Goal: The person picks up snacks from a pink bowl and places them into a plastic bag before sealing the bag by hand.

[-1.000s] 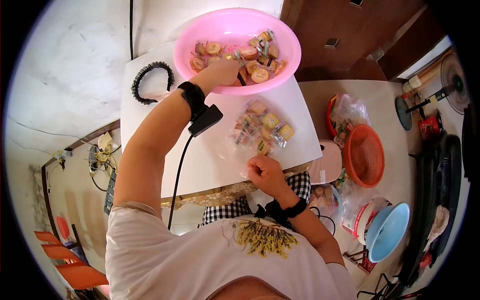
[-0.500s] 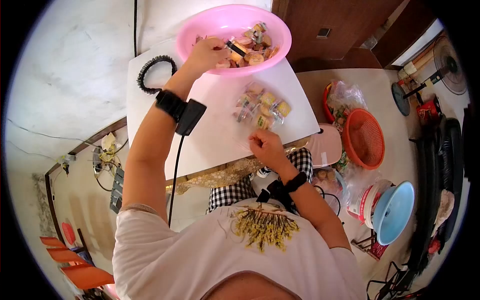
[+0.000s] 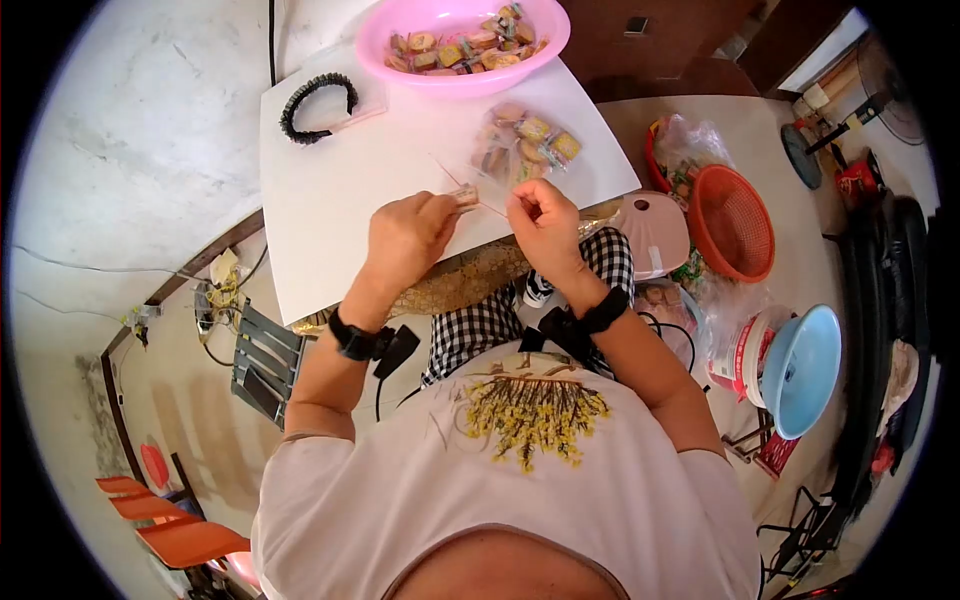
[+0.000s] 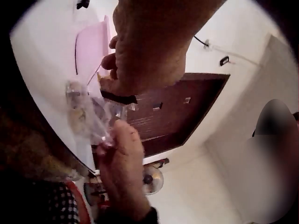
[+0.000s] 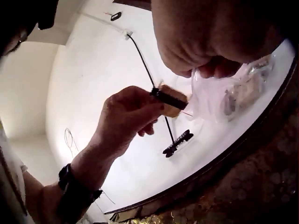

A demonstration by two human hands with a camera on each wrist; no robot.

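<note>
Over the white table, my left hand pinches a small wrapped biscuit between thumb and fingers. A dark strip crosses the biscuit in the right wrist view. My right hand grips the edge of a clear plastic bag, beside the left hand. Inside the bag lie several wrapped biscuits, some yellow. The biscuit is close to the bag's gathered edge. In the left wrist view the bag hangs from the fingers of my right hand.
A pink basin with several wrapped biscuits stands at the table's far side. A black headband lies at the left on the table. Right of the table are a pink lidded box, an orange basket and a blue basin.
My left hand has come out of the pink basin with a wrapped biscuit and moved back toward the bag. The right hand has stayed at the bag's near edge.
</note>
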